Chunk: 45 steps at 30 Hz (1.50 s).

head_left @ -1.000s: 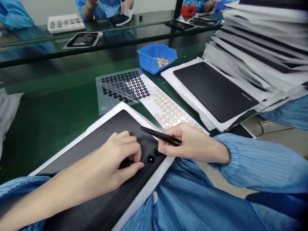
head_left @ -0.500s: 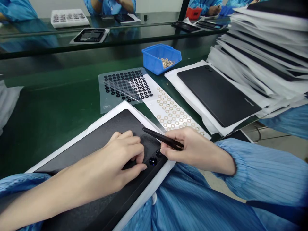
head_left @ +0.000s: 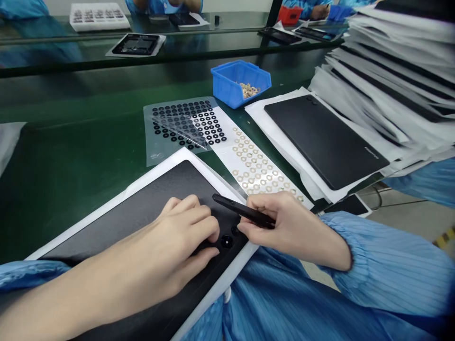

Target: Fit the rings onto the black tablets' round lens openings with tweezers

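A black tablet back cover [head_left: 142,222] lies on a white sheet in front of me, with round camera lenses [head_left: 226,241] near its right corner. My left hand [head_left: 188,237] rests on the cover, fingers curled and thumb beside the lenses; its fingertips are partly hidden. My right hand [head_left: 272,215] holds black tweezers [head_left: 241,208], their blunt end pointing left above the cover. Its thumb touches the corner by the second lens, which it partly covers. Beyond the cover are a sheet of black ring stickers [head_left: 185,118] under clear film and a white strip of pale rings [head_left: 258,166].
A blue bin [head_left: 231,85] holds small pale rings. Right of it lies another black cover [head_left: 323,137] on white sheets, beside a tall stack of covers and sheets [head_left: 398,76]. Across the green bench [head_left: 81,132] sit a white parts tray [head_left: 99,18] and co-workers in blue sleeves.
The view has shifted slightly. Both hands keep nearly the same pose over the cover, and the tweezers stay in my right hand.
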{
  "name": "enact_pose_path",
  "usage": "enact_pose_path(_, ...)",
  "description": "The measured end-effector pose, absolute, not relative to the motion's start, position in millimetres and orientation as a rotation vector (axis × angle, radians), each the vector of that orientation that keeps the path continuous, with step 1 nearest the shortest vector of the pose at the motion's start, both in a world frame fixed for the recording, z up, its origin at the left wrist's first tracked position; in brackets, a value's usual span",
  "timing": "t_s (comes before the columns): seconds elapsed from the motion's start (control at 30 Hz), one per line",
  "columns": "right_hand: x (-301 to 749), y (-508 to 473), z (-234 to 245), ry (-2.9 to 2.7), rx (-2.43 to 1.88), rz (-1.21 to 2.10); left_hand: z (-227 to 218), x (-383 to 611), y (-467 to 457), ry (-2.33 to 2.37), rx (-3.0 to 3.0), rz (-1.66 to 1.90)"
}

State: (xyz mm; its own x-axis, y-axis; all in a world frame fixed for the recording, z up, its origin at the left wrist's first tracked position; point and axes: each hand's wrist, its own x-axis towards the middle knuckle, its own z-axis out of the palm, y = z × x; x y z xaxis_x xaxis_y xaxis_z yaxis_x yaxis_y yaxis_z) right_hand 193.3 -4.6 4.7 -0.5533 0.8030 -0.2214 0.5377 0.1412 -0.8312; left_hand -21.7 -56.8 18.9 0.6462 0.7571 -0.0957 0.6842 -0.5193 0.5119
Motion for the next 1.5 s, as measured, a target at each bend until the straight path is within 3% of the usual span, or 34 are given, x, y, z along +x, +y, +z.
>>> enact_pose_path(0.1, 200, -5, -1, -1.866, -1.226, 1.561, 18, -23, -59, 1.065, 2.483, 0.204)
enact_pose_path(0.23, 208, -7, -8, -1.588, -1.057, 1.438, 14, -20, -61, 1.094, 2.650, 0.181)
enact_pose_path(0.6, 203, -12, -15, -1.606, -0.812, 1.477, 7, -15, -62, 1.129, 2.702, 0.209)
enact_pose_path(0.9, 201, -18, -18, -1.660, -0.894, 1.246, 17, -16, -60, 1.074, 2.688, 0.095)
enact_pose_path(1.5, 203, -17, -18, -1.776, -0.875, 1.219, 14, -17, -61, 1.071, 2.669, 0.083)
